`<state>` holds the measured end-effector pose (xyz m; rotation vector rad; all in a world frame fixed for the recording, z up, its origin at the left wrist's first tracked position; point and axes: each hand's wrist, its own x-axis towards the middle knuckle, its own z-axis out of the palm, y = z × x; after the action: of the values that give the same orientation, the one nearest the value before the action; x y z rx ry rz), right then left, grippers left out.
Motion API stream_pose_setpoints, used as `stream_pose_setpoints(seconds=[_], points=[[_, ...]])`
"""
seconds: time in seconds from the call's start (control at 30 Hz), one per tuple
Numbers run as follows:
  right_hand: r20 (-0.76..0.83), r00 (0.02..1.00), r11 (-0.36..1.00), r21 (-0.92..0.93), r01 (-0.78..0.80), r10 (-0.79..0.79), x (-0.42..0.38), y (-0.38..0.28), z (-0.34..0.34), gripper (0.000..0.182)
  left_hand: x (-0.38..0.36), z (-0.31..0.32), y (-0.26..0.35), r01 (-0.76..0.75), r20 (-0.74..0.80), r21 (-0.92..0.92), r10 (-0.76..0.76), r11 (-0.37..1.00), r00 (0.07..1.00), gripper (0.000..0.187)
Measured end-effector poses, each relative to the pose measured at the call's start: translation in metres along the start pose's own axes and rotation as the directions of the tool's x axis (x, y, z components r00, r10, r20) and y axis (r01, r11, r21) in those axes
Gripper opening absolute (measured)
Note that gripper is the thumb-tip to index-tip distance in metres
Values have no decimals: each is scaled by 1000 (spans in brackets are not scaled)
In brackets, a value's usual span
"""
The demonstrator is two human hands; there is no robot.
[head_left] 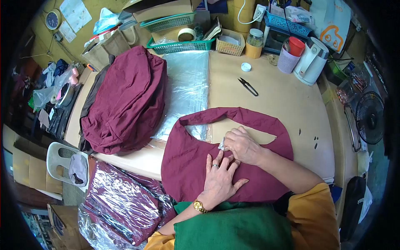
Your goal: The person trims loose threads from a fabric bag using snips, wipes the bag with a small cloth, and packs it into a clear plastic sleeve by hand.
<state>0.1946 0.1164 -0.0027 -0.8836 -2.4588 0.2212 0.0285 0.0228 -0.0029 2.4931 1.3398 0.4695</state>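
The left hand (pixel 220 177) lies flat with fingers spread, pressing down the maroon bag (pixel 183 166), which rests on the table (pixel 287 91) beneath both hands. The right hand (pixel 241 146), just beyond the left fingertips, is bunched around a small white wad (pixel 221 144), perhaps cloth or tissue, though the fingers hide most of it. The bag's handle loop arches beyond the right hand. Farther from the hands lie black snips (pixel 248 86) and a white lid (pixel 246 66). Clear plastic sleeves (pixel 187 79) and a maroon fabric heap (pixel 125 100) lie forward and left of both hands.
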Motion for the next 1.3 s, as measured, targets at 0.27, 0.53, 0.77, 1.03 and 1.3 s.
stream_pose_setpoints(seconds=[0.27,0.53,0.77,1.03,1.3], points=[[23,998,981,-185,-60,65,-26,2,-15,11,1,1,1,-48,-63,6,48,999,997,69],[27,993,977,-187,-108,115,-31,0,-21,18,0,1,1,-36,-78,-19,35,999,996,67],[-17,984,984,-3,-180,180,-30,2,-1,13,1,0,3,-38,-59,13,38,999,998,66],[-47,985,986,-15,-165,164,-38,2,-12,5,1,2,1,-48,-97,-19,46,999,994,63],[-52,992,993,-3,-118,117,1,-3,18,3,2,0,2,-4,13,35,4,999,1000,66]])
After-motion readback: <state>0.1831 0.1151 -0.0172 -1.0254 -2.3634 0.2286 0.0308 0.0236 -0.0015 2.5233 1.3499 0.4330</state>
